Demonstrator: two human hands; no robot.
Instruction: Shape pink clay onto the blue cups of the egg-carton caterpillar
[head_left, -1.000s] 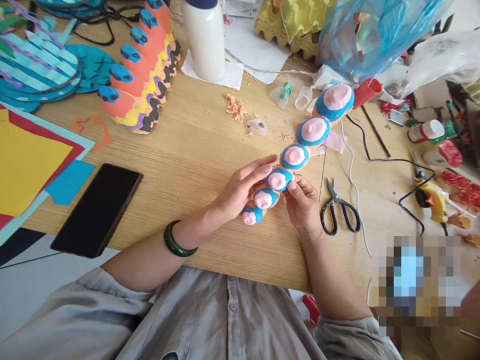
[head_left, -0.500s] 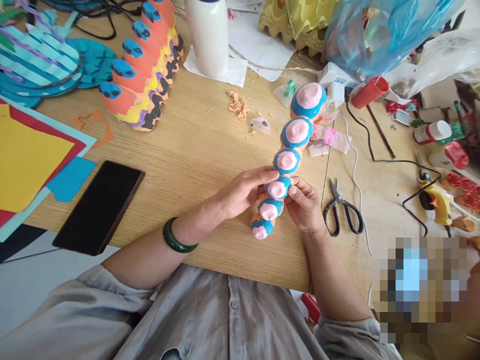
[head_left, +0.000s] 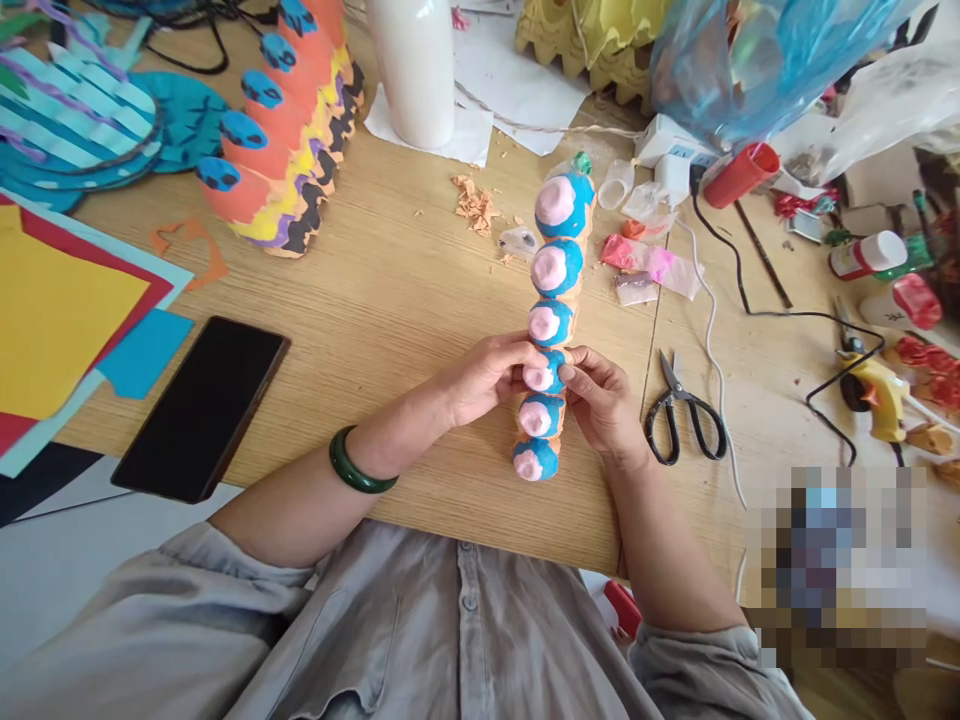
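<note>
A long bumpy strip (head_left: 556,270), orange with blue caps and pink clay mounds on its several bumps, is held up over the wooden table. My left hand (head_left: 495,378) pinches its left side near the fourth bump from the top. On the right side, at about the same height, the thumb and fingers of my right hand (head_left: 600,400) grip it. Fingertips behind the strip are hidden. Black-handled scissors (head_left: 684,410) lie right of my right hand. Beyond the strip are orange scraps (head_left: 475,205) and small pink clay packets (head_left: 649,262).
A phone (head_left: 201,408) and coloured sheets (head_left: 67,320) lie at left. Behind them stands a painted orange carton piece (head_left: 281,140). A white bottle (head_left: 414,75) is at the back. Cables, a red cylinder (head_left: 741,175) and a yellow glue gun (head_left: 877,395) occupy the right.
The strip has turned in my hands: its far end has swung left and its pink mounds now face more to the left. Both hands still hold it.
</note>
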